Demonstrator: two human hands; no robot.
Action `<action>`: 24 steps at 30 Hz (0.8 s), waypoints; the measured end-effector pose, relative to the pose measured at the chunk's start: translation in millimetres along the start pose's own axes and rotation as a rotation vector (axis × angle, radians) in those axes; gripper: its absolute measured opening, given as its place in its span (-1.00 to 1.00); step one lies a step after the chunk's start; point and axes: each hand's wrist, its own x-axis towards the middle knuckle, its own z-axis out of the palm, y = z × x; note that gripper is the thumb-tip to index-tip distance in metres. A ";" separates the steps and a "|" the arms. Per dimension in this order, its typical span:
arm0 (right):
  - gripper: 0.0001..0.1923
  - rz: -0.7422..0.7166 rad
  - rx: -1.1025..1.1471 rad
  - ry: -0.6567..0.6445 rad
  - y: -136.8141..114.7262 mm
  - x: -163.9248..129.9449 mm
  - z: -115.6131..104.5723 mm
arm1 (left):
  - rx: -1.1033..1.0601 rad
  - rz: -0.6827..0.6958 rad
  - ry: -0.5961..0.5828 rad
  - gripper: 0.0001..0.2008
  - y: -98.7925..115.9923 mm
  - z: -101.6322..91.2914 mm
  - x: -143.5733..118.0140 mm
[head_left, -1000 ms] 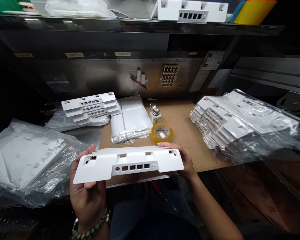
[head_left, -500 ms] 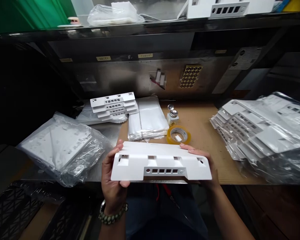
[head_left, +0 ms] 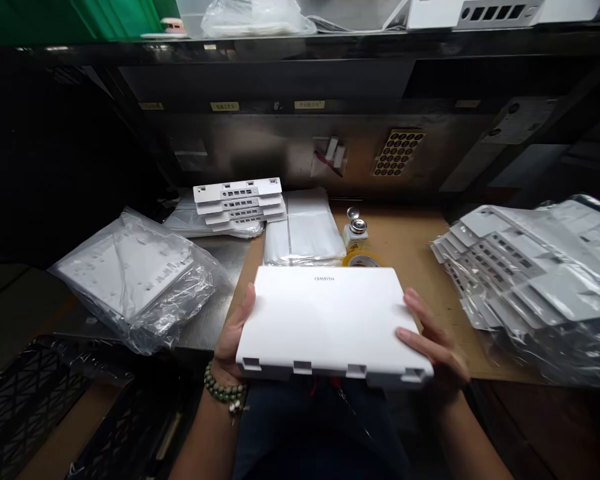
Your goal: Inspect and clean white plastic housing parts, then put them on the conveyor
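Note:
I hold a white plastic cover (head_left: 330, 320) flat above my lap, its smooth top face up with small lettering near the far edge. My left hand (head_left: 235, 340) grips its left side; a bead bracelet is on that wrist. My right hand (head_left: 433, 347) grips its right side, fingers lying on the top face. The notched edge with several slots faces me. The cover hides most of a roll of yellow tape (head_left: 363, 259) on the brown worktop (head_left: 410, 247).
A stack of bare white covers (head_left: 240, 200) and a pile of clear bags (head_left: 305, 230) lie at the back. Bagged covers are heaped at the right (head_left: 530, 267) and left (head_left: 130, 273). A small metal-capped bottle (head_left: 356, 230) stands behind the tape. A black crate (head_left: 30, 413) sits low left.
Both hands have tipped the cover from its slotted side facing me to lying flat with the smooth face up. The view has shifted left.

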 end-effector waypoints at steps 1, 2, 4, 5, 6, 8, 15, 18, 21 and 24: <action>-0.76 -0.014 -0.026 0.036 1.7 0.1 -0.3 | 0.002 0.030 0.004 -0.24 -1.2 -0.2 1.2; -0.64 -0.026 -0.044 0.077 3.6 0.2 -0.6 | 0.011 0.083 0.029 -0.24 -2.7 0.5 2.4; -0.52 0.088 -0.021 0.114 6.7 -1.6 -1.8 | 0.060 0.214 0.136 -0.24 -5.3 4.2 4.2; -0.54 0.196 0.024 0.108 7.4 -3.8 -3.0 | 0.097 0.268 0.198 -0.25 -6.1 6.7 4.9; -0.57 0.297 0.079 0.078 7.4 -7.0 -4.3 | 0.136 0.306 0.246 -0.25 -6.6 9.3 5.6; -0.57 0.418 0.207 -0.002 5.2 -15.3 -7.0 | 0.186 0.340 0.297 -0.23 -6.9 13.6 6.7; -0.52 0.500 0.400 -0.049 -5.5 -31.8 -4.9 | 0.133 0.284 0.248 -0.18 -10.8 12.7 9.5; -0.56 0.502 0.414 -0.026 -4.4 -31.0 -4.6 | 0.126 0.272 0.294 -0.17 -14.3 9.1 11.7; -0.57 0.504 0.424 -0.009 -4.8 -30.3 -5.4 | 0.063 0.255 0.275 -0.16 -17.1 6.5 12.4; -0.54 0.528 0.426 -0.014 -9.2 -30.3 -5.3 | -0.072 0.159 0.112 -0.14 -16.8 5.3 9.3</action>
